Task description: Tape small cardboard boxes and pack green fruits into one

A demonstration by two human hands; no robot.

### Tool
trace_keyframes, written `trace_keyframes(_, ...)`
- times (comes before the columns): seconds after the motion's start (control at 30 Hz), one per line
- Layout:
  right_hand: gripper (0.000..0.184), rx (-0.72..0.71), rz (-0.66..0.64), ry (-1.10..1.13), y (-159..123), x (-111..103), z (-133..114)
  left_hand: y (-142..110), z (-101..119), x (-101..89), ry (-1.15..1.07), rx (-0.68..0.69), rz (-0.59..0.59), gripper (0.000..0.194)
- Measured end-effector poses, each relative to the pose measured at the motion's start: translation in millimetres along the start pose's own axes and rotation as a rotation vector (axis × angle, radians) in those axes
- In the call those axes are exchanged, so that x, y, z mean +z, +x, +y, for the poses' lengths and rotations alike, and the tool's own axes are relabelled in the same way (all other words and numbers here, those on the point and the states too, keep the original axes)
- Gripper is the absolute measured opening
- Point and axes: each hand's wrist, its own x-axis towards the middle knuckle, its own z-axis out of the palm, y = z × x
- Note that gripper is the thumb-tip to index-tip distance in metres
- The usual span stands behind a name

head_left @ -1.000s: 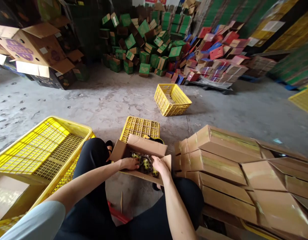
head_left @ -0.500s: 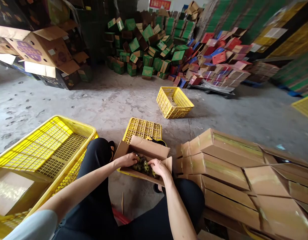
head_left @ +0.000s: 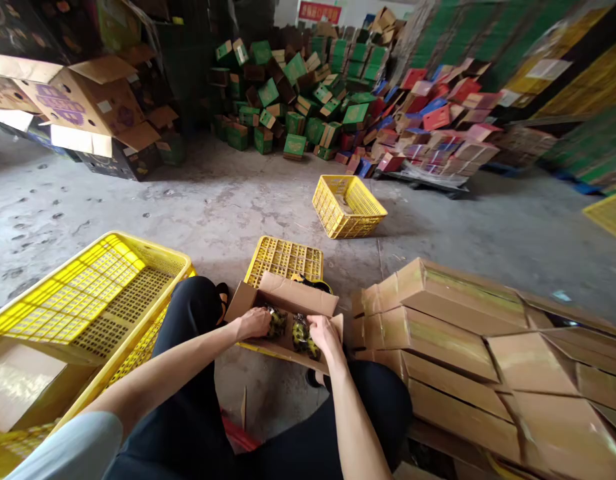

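An open cardboard box point(head_left: 297, 292) stands between my knees with its flaps spread, on a yellow support. Inside are two clear plastic bags of green and dark roundish pieces, whose kind I cannot make out. My left hand point(head_left: 255, 323) pinches the top of the left bag point(head_left: 277, 324). Closed on the upper edge of the right bag point(head_left: 303, 335) is my right hand point(head_left: 323, 333). A strip of bare box bottom shows between the bags. Parts of my fingers are hidden by my own hands.
An upturned yellow crate point(head_left: 287, 257) is just beyond the box. To my left stands a big yellow crate point(head_left: 153, 257) holding a carton. Stacked cardboard boxes point(head_left: 458, 293) are on my right. Another yellow crate point(head_left: 349, 223) stands ahead, before heaped green boxes point(head_left: 295, 145).
The bags, bunched together before, are now apart, with a gap between them. My right hand has shifted slightly right with its bag, my left hand slightly left.
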Motion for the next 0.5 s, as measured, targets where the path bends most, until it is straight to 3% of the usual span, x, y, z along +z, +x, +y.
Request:
trace_keyframes(0.13,0.046,-0.014,-0.022,0.019,1,3,2,14,15,-7.0,0.057,0.105,-0.040,0.019)
trace_keyframes(0.23,0.024,-0.014,-0.076,0.020,3,13,1,28,28,-5.6,0.063,0.180,-0.110,0.020)
trace_keyframes(0.33,0.024,-0.010,-0.085,0.021,7,19,1,33,30,-1.0,0.072,0.159,-0.150,0.031)
trace_keyframes(0.5,0.023,-0.017,-0.023,0.025,14,12,7,26,22,2.9,0.053,0.100,-0.108,0.042)
